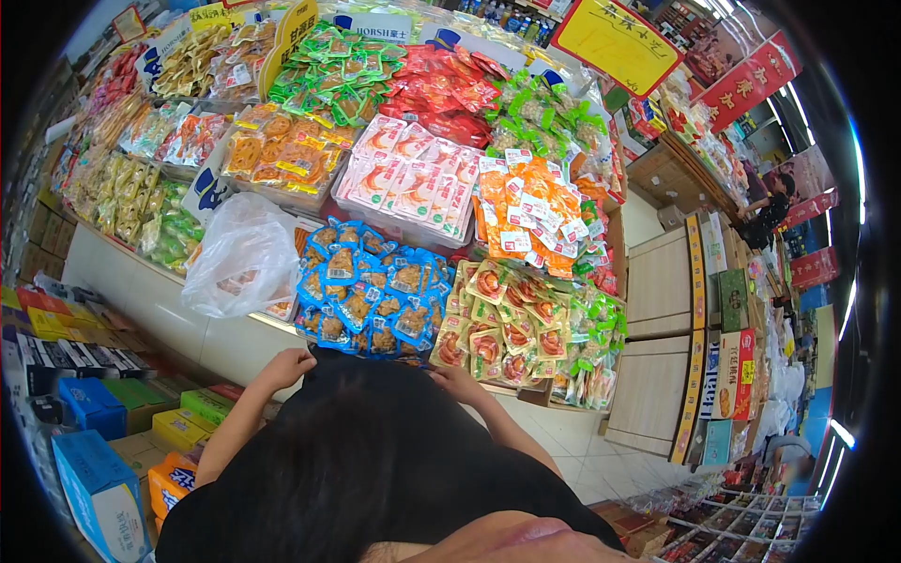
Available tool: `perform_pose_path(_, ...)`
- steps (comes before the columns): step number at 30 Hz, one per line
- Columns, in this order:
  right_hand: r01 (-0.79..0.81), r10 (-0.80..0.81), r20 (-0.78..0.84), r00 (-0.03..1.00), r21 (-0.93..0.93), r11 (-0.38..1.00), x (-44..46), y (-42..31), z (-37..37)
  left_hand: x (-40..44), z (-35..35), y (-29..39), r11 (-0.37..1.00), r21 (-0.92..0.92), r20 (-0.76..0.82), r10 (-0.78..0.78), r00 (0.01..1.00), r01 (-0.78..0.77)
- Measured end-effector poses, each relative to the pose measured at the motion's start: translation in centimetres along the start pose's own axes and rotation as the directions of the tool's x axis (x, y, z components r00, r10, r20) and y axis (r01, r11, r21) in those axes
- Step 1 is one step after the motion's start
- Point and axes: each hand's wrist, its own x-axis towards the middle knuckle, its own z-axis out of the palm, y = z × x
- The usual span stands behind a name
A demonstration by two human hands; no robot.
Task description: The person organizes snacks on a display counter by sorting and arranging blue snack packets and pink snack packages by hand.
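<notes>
My left hand (290, 366) is at the near edge of the display, fingers curled in against my black shirt; what they hold, if anything, is hidden. Close to the front edge on the other side, my right hand (456, 382) also has bent fingers, partly covered by the shirt. Between and beyond both hands lie blue snack packets (371, 291) in a heap. Beige packets with red pictures (507, 324) fill the bin just past my right hand. A crumpled clear plastic bag (242, 253) rests on the bins ahead of my left hand.
Farther back are pink-and-white packets (413, 174), orange packets (530, 206), red packets (446, 89) and green packets (333, 70). Stacked cartons (99, 488) stand at lower left. Wooden shelving (648, 389) borders the tiled aisle at right. Other people (771, 211) are at the far right.
</notes>
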Motion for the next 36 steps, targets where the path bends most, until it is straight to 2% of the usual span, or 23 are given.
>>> perform_pose_path(3,-0.004,0.008,0.042,0.999,-0.088,0.996,-0.4,-2.8,-1.9,0.3,-1.4,1.6,0.992,0.098,-0.085,0.082,0.993,-0.074)
perform_pose_path(5,-0.025,0.018,0.082,0.996,0.086,0.996,-0.9,-4.7,-3.1,0.5,-1.6,1.7,0.993,0.048,-0.063,0.114,0.991,-0.111)
perform_pose_path(6,-0.025,0.018,0.083,0.996,0.082,0.996,-1.1,-5.5,-3.7,0.6,-1.4,1.3,0.993,0.045,-0.065,0.115,0.991,-0.112)
perform_pose_path(8,0.036,-0.038,0.015,0.999,0.109,0.993,-1.2,-6.7,-4.6,0.7,-0.7,-0.7,0.99,0.134,0.08,0.03,0.996,-0.04)
perform_pose_path(9,0.036,-0.038,0.013,0.999,0.108,0.994,-1.1,-6.7,-4.8,0.7,0.1,-2.3,0.99,0.133,0.08,0.032,0.996,-0.043)
perform_pose_path(11,0.104,-0.103,-0.009,0.995,0.068,0.992,-0.8,-6.5,-5.0,0.8,1.6,-5.3,0.956,0.291,0.128,-0.007,0.992,-0.031)
perform_pose_path(12,0.102,-0.102,-0.01,0.995,0.065,0.993,-0.8,-6.5,-5.0,0.1,1.2,-4.0,0.938,0.346,0.137,-0.071,0.988,0.02)
perform_pose_path(13,0.095,-0.095,-0.006,0.995,-0.021,0.995,-0.7,-6.5,-4.9,-0.6,0.5,-2.7,0.939,0.343,0.136,-0.07,0.988,0.019)
perform_pose_path(14,0.088,-0.089,-0.001,0.996,-0.107,0.99,-0.6,-6.5,-4.7,-1.2,-0.2,-1.6,0.946,0.324,0.157,-0.08,0.984,0.025)
perform_pose_path(16,0.1,-0.1,0.007,0.995,-0.14,0.985,-0.4,-6.6,-4.1,-1.6,-0.6,-1.3,0.953,0.301,0.178,-0.093,0.98,0.036)
perform_pose_path(18,0.113,-0.113,0.012,0.994,-0.172,0.979,-0.3,-7.1,-3.9,-1.4,-0.8,-1.8,0.998,-0.003,0.22,-0.059,0.974,0.061)
perform_pose_path(19,0.125,-0.123,0.021,0.992,-0.172,0.977,-0.3,-7.3,-3.8,-1.4,-0.4,-2.0,0.998,-0.004,0.22,-0.06,0.974,0.063)
perform_pose_path(21,0.136,-0.133,0.03,0.991,-0.17,0.976,-0.1,-7.4,-3.7,-1.3,0.8,-2.2,0.943,-0.334,0.105,0.045,0.993,-0.008)
perform_pose_path(22,0.153,-0.148,0.039,0.988,-0.17,0.974,0.1,-7.1,-3.6,-1.2,1.3,-2.3,0.943,-0.333,0.107,0.044,0.993,-0.006)
perform_pose_path(24,0.168,-0.162,0.047,0.986,-0.167,0.972,0.1,-7.0,-3.3,-1.2,2.3,-2.4,0.953,-0.28,-0.043,0.111,0.993,-0.118)
perform_pose_path(25,0.15,-0.148,0.028,0.989,-0.178,0.972,0.1,-6.9,-3.1,-0.6,2.9,-3.6,0.953,-0.28,-0.042,0.111,0.993,-0.118)
perform_pose_path(27,0.132,-0.132,0.01,0.991,-0.19,0.973,0.0,-6.6,-2.6,0.7,3.8,-6.0,0.993,-0.025,-0.053,0.111,0.992,-0.113)
perform_pose_path(29,0.186,-0.195,-0.014,0.981,-0.228,0.956,0.2,-6.4,-2.0,1.5,4.4,-6.7,0.991,-0.041,-0.059,0.128,0.99,-0.13)
perform_pose_path(34,0.171,-0.178,-0.007,0.984,-0.23,0.958,0.1,-6.8,-1.9,4.1,7.4,-10.9,0.97,-0.145,-0.082,0.186,0.979,-0.197)
perform_pose_path(36,0.168,-0.172,0.002,0.985,-0.228,0.959,0.1,-6.8,-1.9,4.3,7.6,-10.0,0.914,-0.286,-0.114,0.266,0.957,-0.288)
